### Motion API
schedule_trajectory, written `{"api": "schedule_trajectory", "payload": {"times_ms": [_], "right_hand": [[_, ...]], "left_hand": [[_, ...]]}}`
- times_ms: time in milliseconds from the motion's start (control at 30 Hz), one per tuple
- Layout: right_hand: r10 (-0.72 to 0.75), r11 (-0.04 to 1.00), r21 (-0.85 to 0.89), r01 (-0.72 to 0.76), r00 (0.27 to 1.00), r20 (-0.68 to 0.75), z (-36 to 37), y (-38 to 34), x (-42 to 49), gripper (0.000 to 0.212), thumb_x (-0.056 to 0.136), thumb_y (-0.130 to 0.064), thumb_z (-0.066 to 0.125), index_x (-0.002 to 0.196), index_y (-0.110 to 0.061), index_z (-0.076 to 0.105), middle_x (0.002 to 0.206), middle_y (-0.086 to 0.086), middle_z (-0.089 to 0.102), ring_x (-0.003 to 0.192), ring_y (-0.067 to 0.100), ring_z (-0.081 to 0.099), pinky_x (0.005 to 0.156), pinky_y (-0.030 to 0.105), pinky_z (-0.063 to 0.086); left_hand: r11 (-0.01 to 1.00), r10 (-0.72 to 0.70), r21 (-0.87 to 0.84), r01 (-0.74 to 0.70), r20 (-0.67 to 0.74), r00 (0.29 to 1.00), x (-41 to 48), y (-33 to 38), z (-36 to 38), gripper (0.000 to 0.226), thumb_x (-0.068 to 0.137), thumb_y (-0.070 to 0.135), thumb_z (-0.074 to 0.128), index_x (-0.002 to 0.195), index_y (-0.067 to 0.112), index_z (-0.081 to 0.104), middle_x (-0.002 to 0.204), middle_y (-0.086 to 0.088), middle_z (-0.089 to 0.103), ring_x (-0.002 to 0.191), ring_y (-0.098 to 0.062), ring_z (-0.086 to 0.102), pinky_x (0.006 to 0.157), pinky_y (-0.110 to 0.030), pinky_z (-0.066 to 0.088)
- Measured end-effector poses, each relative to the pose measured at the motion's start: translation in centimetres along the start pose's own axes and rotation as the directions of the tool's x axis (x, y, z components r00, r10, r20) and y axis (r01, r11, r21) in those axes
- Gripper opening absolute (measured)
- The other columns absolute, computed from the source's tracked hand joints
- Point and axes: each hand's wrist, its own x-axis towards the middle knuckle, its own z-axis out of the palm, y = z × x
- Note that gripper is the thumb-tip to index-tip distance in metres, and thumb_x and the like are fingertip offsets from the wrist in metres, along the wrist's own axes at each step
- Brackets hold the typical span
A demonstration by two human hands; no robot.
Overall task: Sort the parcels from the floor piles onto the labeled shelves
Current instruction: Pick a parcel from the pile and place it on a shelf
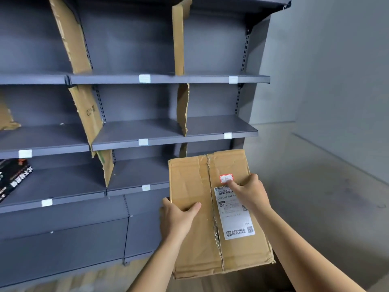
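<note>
At about nine o'clock from me, a black box (14,178) with white printed characters lies tilted in a left-hand bay. Torn cardboard dividers (182,108) stand between the bays, one at eleven o'clock leaning hard to the left. At two o'clock I see a plain grey wall (336,70), and at four o'clock the pale, scuffed floor (326,186).

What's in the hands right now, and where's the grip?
A cardboard box, in both hands. Left hand grips its left edge; right hand its right edge, thumb beside the red sticker.
</note>
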Motion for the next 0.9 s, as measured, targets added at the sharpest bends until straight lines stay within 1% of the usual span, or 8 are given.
{"api": "schedule_trajectory", "payload": {"times_ms": [67, 167, 233, 400, 533, 667, 800, 900], "right_hand": [[0.005, 1.0, -0.012, -0.005, 1.0, -0.002, 1.2, -1.4, -0.4, 0.067, 0.07, -0.063, 0.07, 0.108, -0.013, 0.045, 0.109, 0.004, 0.057, 0.092, 0.024, 0.061, 0.081, 0.046, 0.054], [-0.006, 1.0, -0.029, 0.005, 1.0, -0.011, 2.9, -3.4, -1.2, 0.079, 0.066, -0.071, 0.069, 0.115, -0.013, 0.045, 0.108, 0.003, 0.057, 0.09, 0.023, 0.062, 0.074, 0.043, 0.056], [-0.004, 0.999, -0.048, 0.004, 1.0, -0.016, 3.9, -4.5, -1.7, 0.083, 0.066, -0.074, 0.068, 0.117, -0.013, 0.044, 0.11, 0.002, 0.057, 0.089, 0.022, 0.061, 0.074, 0.042, 0.056], [0.033, 0.996, -0.087, -0.035, 0.999, -0.024, 6.1, -7.3, -2.6, 0.082, 0.067, -0.072, 0.068, 0.118, -0.013, 0.042, 0.115, 0.003, 0.057, 0.093, 0.024, 0.058, 0.078, 0.039, 0.052], [0.016, 0.996, -0.084, -0.018, 1.0, -0.021, 7.5, -9.2, -2.5, 0.086, 0.065, -0.073, 0.069, 0.12, -0.012, 0.041, 0.117, 0.005, 0.058, 0.1, 0.026, 0.058, 0.081, 0.043, 0.052], [0.005, 0.996, -0.09, -0.002, 0.999, 0.037, 8.6, -10.8, -2.0, 0.089, 0.063, -0.071, 0.072, 0.12, -0.011, 0.039, 0.118, 0.007, 0.057, 0.105, 0.028, 0.059, 0.087, 0.046, 0.052], [-0.039, 0.996, -0.083, 0.045, 0.996, 0.078, 9.6, -12.4, -1.1, 0.09, 0.066, -0.068, 0.073, 0.123, -0.008, 0.037, 0.122, 0.01, 0.056, 0.109, 0.031, 0.058, 0.089, 0.047, 0.052], [-0.071, 0.996, -0.046, 0.076, 0.991, 0.115, 10.2, -13.6, -0.2, 0.092, 0.069, -0.066, 0.073, 0.127, -0.006, 0.035, 0.125, 0.012, 0.054, 0.111, 0.032, 0.057, 0.089, 0.047, 0.051]], "left_hand": [[1.0, -0.001, 0.012, 0.001, 0.002, 1.0, 1.1, -0.5, -1.5, 0.083, 0.07, 0.056, 0.078, 0.124, 0.01, 0.034, 0.129, -0.011, 0.046, 0.117, -0.034, 0.053, 0.091, -0.046, 0.05], [1.0, 0.01, 0.024, -0.01, -0.001, 1.0, 2.3, -1.0, -3.5, 0.085, 0.071, 0.058, 0.077, 0.125, 0.01, 0.034, 0.128, -0.011, 0.046, 0.117, -0.034, 0.053, 0.091, -0.045, 0.05], [1.0, 0.012, 0.029, -0.012, -0.003, 1.0, 3.0, -1.4, -4.8, 0.084, 0.07, 0.058, 0.077, 0.124, 0.01, 0.034, 0.127, -0.011, 0.047, 0.115, -0.034, 0.054, 0.089, -0.044, 0.05], [1.0, 0.018, 0.025, -0.018, -0.021, 1.0, 4.5, -2.3, -7.5, 0.083, 0.07, 0.057, 0.078, 0.124, 0.01, 0.036, 0.125, -0.011, 0.048, 0.113, -0.034, 0.055, 0.087, -0.044, 0.051], [0.999, 0.019, 0.035, -0.017, -0.04, 0.999, 5.5, -2.5, -9.3, 0.086, 0.071, 0.058, 0.077, 0.128, 0.01, 0.034, 0.124, -0.01, 0.048, 0.113, -0.032, 0.055, 0.087, -0.043, 0.051], [1.0, 0.012, 0.022, -0.01, -0.06, 0.998, 6.3, -2.5, -10.6, 0.086, 0.071, 0.057, 0.077, 0.127, 0.009, 0.034, 0.122, -0.01, 0.048, 0.112, -0.032, 0.054, 0.088, -0.044, 0.051], [1.0, -0.003, 0.014, 0.004, -0.081, 0.997, 7.0, -2.3, -11.6, 0.088, 0.073, 0.058, 0.075, 0.132, 0.01, 0.031, 0.128, -0.01, 0.045, 0.116, -0.031, 0.052, 0.089, -0.044, 0.051], [0.999, 0.013, 0.042, -0.009, -0.094, 0.995, 7.6, -1.9, -12.5, 0.091, 0.075, 0.058, 0.073, 0.138, 0.011, 0.028, 0.133, -0.008, 0.043, 0.119, -0.029, 0.051, 0.087, -0.042, 0.051]]}}
